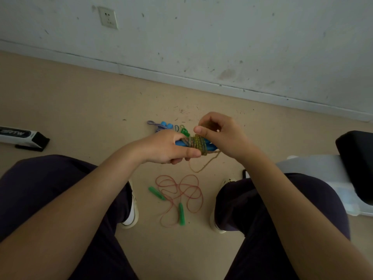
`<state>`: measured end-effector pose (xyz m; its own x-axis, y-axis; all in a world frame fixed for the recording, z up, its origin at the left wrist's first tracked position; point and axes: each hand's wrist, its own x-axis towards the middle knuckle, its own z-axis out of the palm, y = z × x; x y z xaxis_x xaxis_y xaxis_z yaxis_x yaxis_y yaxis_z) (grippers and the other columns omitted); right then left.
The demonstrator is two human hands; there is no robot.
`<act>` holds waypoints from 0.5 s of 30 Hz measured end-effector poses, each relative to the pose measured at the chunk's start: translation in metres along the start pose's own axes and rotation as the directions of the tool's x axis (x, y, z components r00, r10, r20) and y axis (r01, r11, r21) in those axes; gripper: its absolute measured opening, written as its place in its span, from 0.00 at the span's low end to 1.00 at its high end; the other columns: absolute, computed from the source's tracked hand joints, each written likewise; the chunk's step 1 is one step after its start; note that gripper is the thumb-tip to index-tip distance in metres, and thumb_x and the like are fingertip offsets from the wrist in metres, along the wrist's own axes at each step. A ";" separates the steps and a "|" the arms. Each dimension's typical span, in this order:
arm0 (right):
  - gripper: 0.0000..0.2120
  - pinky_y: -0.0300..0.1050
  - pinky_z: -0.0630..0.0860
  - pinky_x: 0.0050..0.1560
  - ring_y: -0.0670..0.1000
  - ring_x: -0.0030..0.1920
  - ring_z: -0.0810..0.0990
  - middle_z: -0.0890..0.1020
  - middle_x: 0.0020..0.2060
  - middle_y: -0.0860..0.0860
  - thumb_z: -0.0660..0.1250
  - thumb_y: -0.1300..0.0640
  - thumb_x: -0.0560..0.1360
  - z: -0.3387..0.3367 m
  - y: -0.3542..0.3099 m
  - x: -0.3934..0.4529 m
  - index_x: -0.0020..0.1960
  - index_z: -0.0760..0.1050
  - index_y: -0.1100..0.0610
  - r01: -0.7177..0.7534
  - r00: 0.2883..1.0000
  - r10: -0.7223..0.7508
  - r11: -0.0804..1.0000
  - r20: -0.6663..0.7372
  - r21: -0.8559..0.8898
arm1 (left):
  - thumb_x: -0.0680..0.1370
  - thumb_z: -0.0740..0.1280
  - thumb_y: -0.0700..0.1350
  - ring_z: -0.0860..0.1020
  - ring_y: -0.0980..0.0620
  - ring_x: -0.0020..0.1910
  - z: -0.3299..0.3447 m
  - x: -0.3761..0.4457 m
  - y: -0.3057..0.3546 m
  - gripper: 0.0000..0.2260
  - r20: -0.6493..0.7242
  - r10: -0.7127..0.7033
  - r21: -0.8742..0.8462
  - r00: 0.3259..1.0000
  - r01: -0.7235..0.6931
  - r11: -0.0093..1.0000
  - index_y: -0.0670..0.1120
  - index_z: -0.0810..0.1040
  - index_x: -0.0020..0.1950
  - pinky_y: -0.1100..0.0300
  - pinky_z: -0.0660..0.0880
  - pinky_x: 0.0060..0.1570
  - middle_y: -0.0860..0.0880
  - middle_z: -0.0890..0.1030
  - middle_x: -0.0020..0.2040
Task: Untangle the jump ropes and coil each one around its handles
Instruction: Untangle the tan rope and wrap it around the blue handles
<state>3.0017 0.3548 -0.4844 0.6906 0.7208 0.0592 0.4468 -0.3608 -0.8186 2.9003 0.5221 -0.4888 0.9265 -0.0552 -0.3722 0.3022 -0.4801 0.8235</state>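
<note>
The left hand [163, 146] grips the blue handles [212, 147] of a yellow rope [198, 143], most of it already wound on; the right hand [219, 134] pinches the rope above the coil, and only a short tail [201, 166] hangs loose. On the floor [80, 102] beyond, a blue rope [161, 126] and a green one [184, 130] look bundled, though partly hidden. The red rope [179, 190] with green handles [157, 193] lies loose between the feet, untangled but not yet coiled.

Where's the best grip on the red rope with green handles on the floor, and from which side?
Probably by a handle of the loose red jump rope with green plastic handles: the nearer handle is rigid, lies flat and nearly lengthwise between the feet. Come from above, fingers across its width. The cord is thin, loopy and overlapped, so it would likely drag tangles.
</note>
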 end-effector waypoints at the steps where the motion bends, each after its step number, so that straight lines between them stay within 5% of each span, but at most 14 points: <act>1: 0.10 0.49 0.78 0.38 0.52 0.37 0.76 0.79 0.39 0.58 0.71 0.53 0.76 -0.001 -0.001 -0.001 0.51 0.75 0.57 -0.014 1.000 0.014 0.999 -0.001 0.051 | 0.75 0.71 0.57 0.71 0.56 0.24 0.000 0.000 0.000 0.18 -0.004 0.001 -0.006 1.000 -0.001 1.000 0.41 0.80 0.46 0.67 0.69 0.27 0.51 0.77 0.28; 5: 0.09 0.57 0.78 0.38 0.58 0.38 0.77 0.78 0.38 0.58 0.70 0.54 0.76 0.000 -0.001 -0.003 0.50 0.73 0.58 -0.019 0.999 0.014 0.987 0.028 0.158 | 0.75 0.71 0.57 0.71 0.56 0.23 -0.001 -0.001 0.001 0.16 0.003 0.018 -0.030 1.000 -0.018 0.999 0.43 0.79 0.46 0.65 0.69 0.26 0.50 0.79 0.30; 10: 0.08 0.40 0.72 0.31 0.46 0.31 0.76 0.79 0.33 0.48 0.69 0.51 0.77 0.001 -0.004 -0.002 0.47 0.78 0.55 -0.119 0.992 0.100 0.940 0.074 0.321 | 0.70 0.71 0.62 0.71 0.53 0.26 -0.003 -0.003 -0.001 0.20 -0.025 0.059 -0.087 0.998 -0.061 0.994 0.45 0.80 0.46 0.63 0.69 0.27 0.50 0.79 0.31; 15: 0.18 0.39 0.65 0.28 0.48 0.29 0.68 0.73 0.34 0.54 0.68 0.43 0.76 -0.002 -0.008 -0.001 0.50 0.77 0.59 -0.162 0.985 0.117 0.868 0.124 0.469 | 0.68 0.71 0.65 0.69 0.53 0.25 -0.003 0.000 -0.003 0.24 -0.099 0.086 -0.212 0.991 -0.105 0.972 0.44 0.80 0.46 0.62 0.66 0.25 0.50 0.78 0.30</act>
<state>2.9985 0.3554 -0.4771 0.6621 0.7416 -0.1079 0.0092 -0.1521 -0.9883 2.8999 0.5265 -0.4903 0.9667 -0.0089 -0.2559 0.2437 -0.2747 0.9301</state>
